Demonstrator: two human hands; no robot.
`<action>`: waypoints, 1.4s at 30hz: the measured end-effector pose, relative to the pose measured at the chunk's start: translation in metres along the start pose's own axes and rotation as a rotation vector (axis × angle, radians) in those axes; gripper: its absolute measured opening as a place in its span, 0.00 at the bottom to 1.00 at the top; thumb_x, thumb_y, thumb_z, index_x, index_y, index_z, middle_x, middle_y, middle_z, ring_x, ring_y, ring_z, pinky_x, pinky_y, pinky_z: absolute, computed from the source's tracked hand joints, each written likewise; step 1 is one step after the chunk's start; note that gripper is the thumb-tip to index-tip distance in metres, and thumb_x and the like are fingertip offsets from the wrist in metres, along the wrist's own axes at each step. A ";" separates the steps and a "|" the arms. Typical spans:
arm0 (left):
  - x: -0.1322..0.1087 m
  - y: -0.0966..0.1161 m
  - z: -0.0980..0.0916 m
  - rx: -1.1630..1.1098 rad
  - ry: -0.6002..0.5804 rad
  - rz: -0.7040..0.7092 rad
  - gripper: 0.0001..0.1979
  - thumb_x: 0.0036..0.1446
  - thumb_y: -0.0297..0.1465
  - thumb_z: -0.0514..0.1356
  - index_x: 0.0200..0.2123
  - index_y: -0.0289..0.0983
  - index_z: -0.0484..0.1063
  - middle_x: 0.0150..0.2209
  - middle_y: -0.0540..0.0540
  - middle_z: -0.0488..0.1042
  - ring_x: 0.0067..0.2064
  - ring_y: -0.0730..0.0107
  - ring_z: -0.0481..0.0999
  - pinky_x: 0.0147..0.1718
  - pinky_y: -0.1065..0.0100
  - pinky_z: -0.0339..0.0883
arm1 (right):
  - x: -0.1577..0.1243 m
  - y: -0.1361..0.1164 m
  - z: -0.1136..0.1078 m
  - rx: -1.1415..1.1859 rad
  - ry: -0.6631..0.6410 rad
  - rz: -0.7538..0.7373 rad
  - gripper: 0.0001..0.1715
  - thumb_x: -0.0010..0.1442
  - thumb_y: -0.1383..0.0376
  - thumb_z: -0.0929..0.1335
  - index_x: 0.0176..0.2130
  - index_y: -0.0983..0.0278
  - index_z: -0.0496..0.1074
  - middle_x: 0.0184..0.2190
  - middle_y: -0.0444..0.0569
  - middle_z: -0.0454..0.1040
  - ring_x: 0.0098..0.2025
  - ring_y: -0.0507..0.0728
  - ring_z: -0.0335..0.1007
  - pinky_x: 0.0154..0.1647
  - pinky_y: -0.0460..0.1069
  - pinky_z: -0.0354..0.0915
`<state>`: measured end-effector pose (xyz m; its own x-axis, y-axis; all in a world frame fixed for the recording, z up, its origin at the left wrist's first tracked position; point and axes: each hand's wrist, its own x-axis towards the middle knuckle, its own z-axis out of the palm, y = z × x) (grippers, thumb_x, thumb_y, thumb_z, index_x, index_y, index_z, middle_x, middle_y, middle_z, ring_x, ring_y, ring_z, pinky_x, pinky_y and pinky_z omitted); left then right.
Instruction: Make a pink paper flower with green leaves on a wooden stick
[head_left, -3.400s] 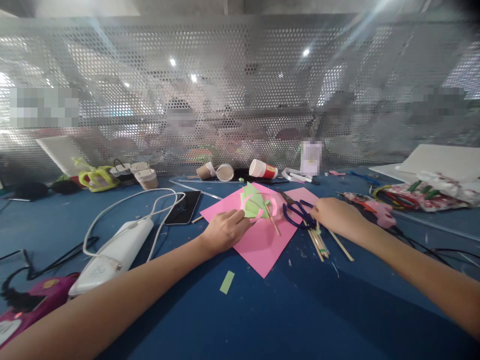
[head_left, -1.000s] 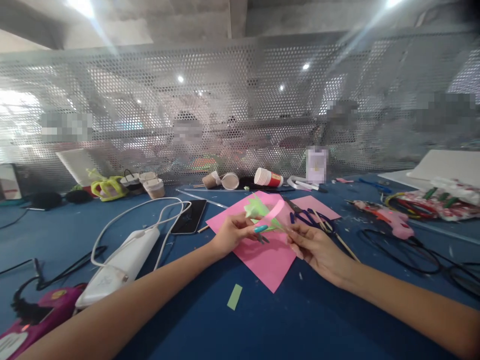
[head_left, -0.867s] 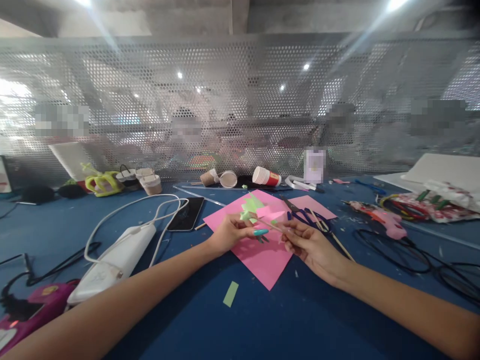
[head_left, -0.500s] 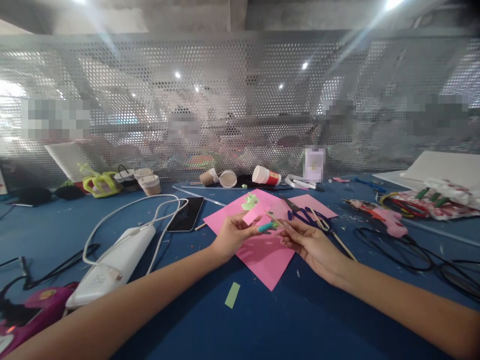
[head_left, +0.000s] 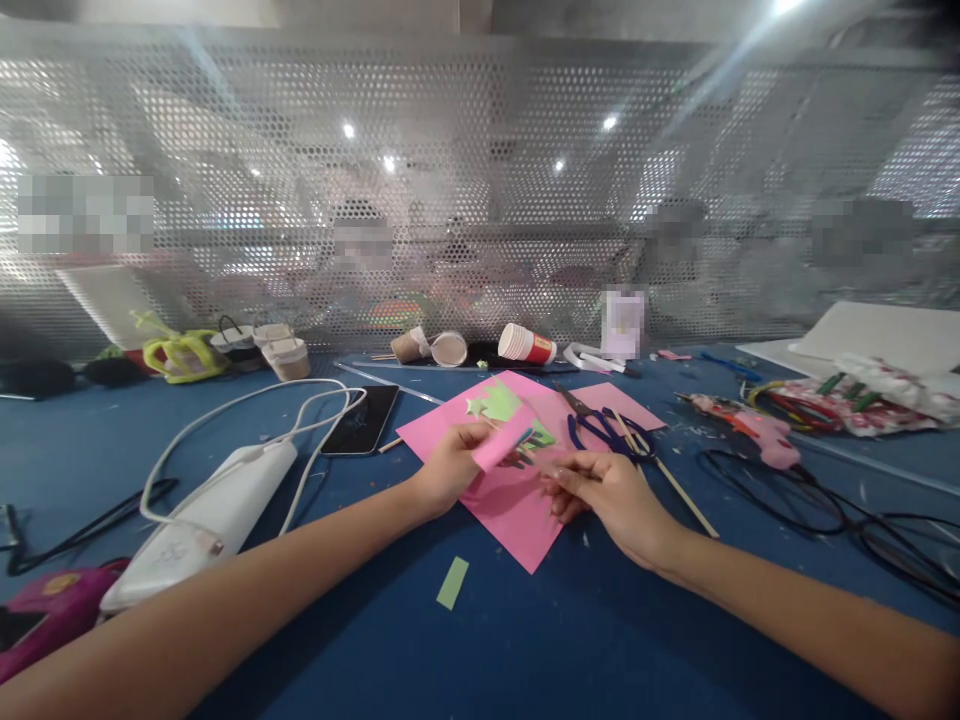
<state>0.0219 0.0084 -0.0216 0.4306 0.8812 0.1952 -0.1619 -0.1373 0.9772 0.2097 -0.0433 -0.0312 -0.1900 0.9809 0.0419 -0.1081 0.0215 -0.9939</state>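
My left hand (head_left: 448,466) pinches a small craft piece of green paper (head_left: 501,403) and a pink paper strip (head_left: 504,444), held just above a pink sheet (head_left: 525,500) on the blue table (head_left: 525,630). My right hand (head_left: 611,495) is closed on the lower end of a thin wooden stick (head_left: 534,458) that runs up into the craft piece. The two hands almost touch. Blue-handled scissors (head_left: 600,432) lie on the pink sheet just behind my right hand.
A white power bank (head_left: 206,510) with a looped cable and a black phone (head_left: 364,420) lie at left. Paper cups (head_left: 526,344) lie tipped at the back by a perforated metal screen. A pink glue gun (head_left: 750,425) and black cables sit right. A green scrap (head_left: 453,582) lies near.
My right hand left the scissors and came to the craft piece, taking the stick's end. Both hands have since sunk a little toward the pink sheet while turning the piece.
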 end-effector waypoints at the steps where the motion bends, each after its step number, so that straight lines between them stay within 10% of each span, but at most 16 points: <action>1: 0.000 0.001 0.000 0.014 0.003 0.002 0.12 0.45 0.37 0.68 0.28 0.34 0.78 0.29 0.45 0.77 0.32 0.70 0.75 0.38 0.65 0.70 | 0.000 -0.001 0.000 -0.028 -0.032 0.002 0.21 0.45 0.51 0.75 0.27 0.67 0.74 0.20 0.47 0.75 0.20 0.52 0.72 0.23 0.48 0.70; 8: -0.004 0.006 0.003 0.150 -0.122 0.055 0.10 0.45 0.37 0.68 0.26 0.35 0.79 0.29 0.45 0.76 0.33 0.70 0.73 0.36 0.66 0.67 | -0.001 -0.001 0.002 -0.194 -0.194 0.018 0.19 0.49 0.52 0.73 0.25 0.66 0.74 0.20 0.51 0.76 0.20 0.53 0.73 0.22 0.47 0.68; 26: 0.002 0.003 -0.002 -0.196 -0.005 -0.067 0.16 0.42 0.32 0.70 0.35 0.32 0.73 0.31 0.45 0.78 0.32 0.68 0.79 0.38 0.65 0.72 | 0.003 0.001 -0.004 0.033 0.009 0.010 0.18 0.46 0.55 0.75 0.29 0.67 0.75 0.22 0.45 0.73 0.19 0.49 0.68 0.19 0.45 0.66; 42: -0.001 0.004 -0.001 -0.124 0.018 -0.033 0.13 0.46 0.31 0.67 0.38 0.37 0.78 0.37 0.46 0.80 0.39 0.62 0.78 0.41 0.62 0.70 | 0.002 -0.001 -0.005 -0.008 -0.139 0.036 0.20 0.46 0.53 0.75 0.27 0.68 0.74 0.22 0.47 0.75 0.18 0.48 0.69 0.19 0.44 0.66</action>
<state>0.0204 0.0071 -0.0180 0.4213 0.8926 0.1606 -0.2572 -0.0523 0.9650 0.2146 -0.0403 -0.0309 -0.3274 0.9447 0.0192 -0.0908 -0.0112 -0.9958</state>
